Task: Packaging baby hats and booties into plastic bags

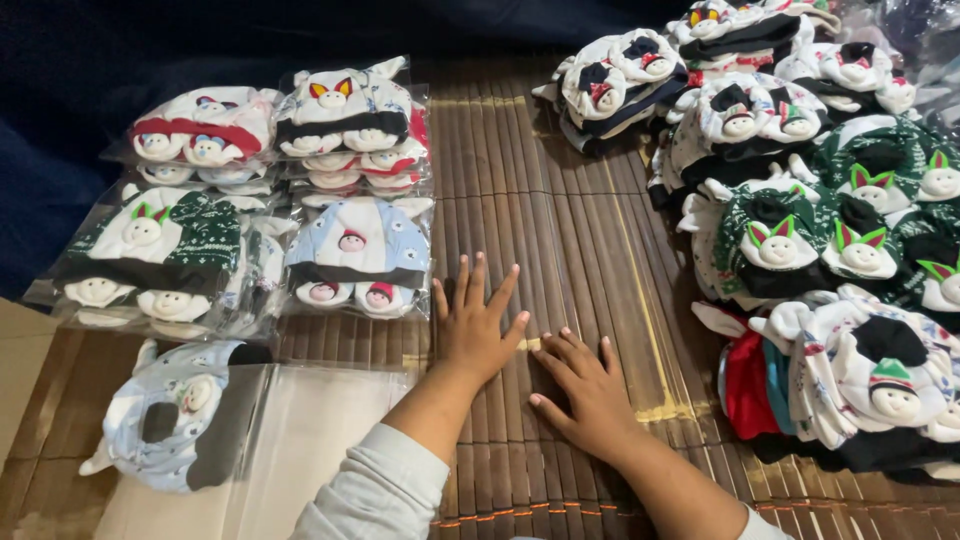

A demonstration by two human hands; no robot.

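Note:
My left hand (475,328) lies flat, palm down with fingers spread, on a dark brown bamboo slat mat (560,230). It rests just right of a clear bag holding a light blue baby hat with small doll faces (358,255). My right hand (588,388) also lies flat on the mat, slightly nearer to me, with its fingertips close to the left hand's thumb. Neither hand holds anything. A white sleeve (380,495) covers my left forearm.
Several clear bags of animal-face baby hats (345,125) are stacked at the left. Loose piles of similar hats in green, white and navy (800,240) fill the right side. A pale blue hat half inside a clear bag (175,415) lies at lower left.

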